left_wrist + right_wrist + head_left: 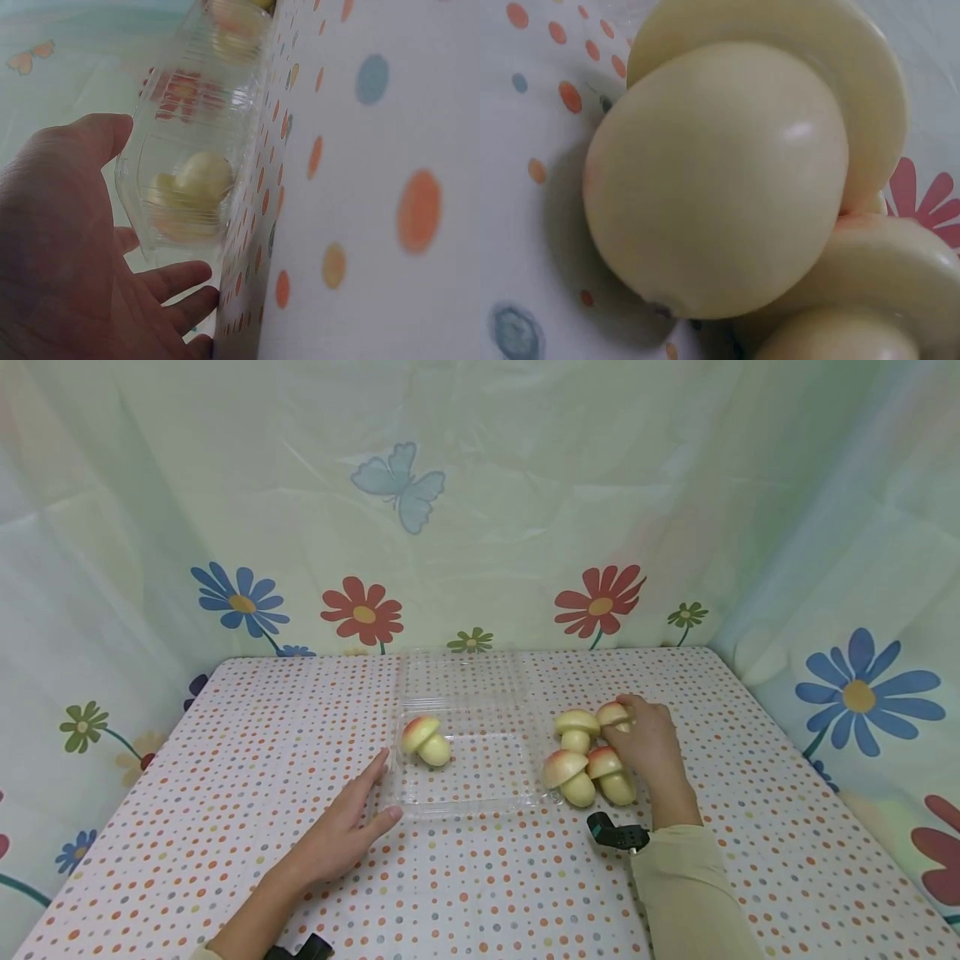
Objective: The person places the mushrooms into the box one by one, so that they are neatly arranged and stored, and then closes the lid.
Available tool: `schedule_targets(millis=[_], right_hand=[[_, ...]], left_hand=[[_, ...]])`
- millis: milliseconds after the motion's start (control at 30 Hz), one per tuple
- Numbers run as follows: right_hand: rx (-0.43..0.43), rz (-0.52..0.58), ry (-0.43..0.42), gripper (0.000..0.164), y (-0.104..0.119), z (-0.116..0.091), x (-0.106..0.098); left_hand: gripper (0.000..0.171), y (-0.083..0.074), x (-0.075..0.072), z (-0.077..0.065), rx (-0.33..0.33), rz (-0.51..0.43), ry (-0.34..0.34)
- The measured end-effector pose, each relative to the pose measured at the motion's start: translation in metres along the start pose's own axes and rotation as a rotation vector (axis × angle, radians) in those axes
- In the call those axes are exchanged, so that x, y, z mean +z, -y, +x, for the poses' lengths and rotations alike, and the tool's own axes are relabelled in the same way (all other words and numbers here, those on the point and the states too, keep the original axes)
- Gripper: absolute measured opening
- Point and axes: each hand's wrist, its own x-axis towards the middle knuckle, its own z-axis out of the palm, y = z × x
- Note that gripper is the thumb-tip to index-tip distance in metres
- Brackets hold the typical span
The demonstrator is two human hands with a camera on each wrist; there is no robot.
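A toy mushroom (pixel 426 742) with a reddish-yellow cap lies at the left inside a clear plastic container (pixel 480 806), whose lid (pixel 461 678) is folded back behind it. My left hand (pixel 341 831) is at the container's left side, fingers extended and thumb spread; in the left wrist view the thumb meets the container's edge. To the right of the container, my right hand (pixel 648 743) has its fingers curled round a mushroom (pixel 613 716). Three other mushrooms (pixel 576 727) sit close by. A pale mushroom stem (pixel 720 180) fills the right wrist view, where the hand is hidden.
A table (pixel 480 893) with a dotted cloth carries everything. Behind and beside it hangs a curtain (pixel 495 527) printed with flowers and a butterfly. A black wrist camera (pixel 618 833) sits at the right wrist, near the front mushrooms.
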Motion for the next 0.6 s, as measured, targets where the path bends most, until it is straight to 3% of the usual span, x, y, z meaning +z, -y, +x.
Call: schedule_targets(millis=[600], right_hand=[[0.036, 0.055, -0.044, 0.066, -0.0097, 0.0034, 0.0023]], left_hand=[[0.08, 0.0002, 0.0004, -0.0001, -0.006, 0.003, 0.002]])
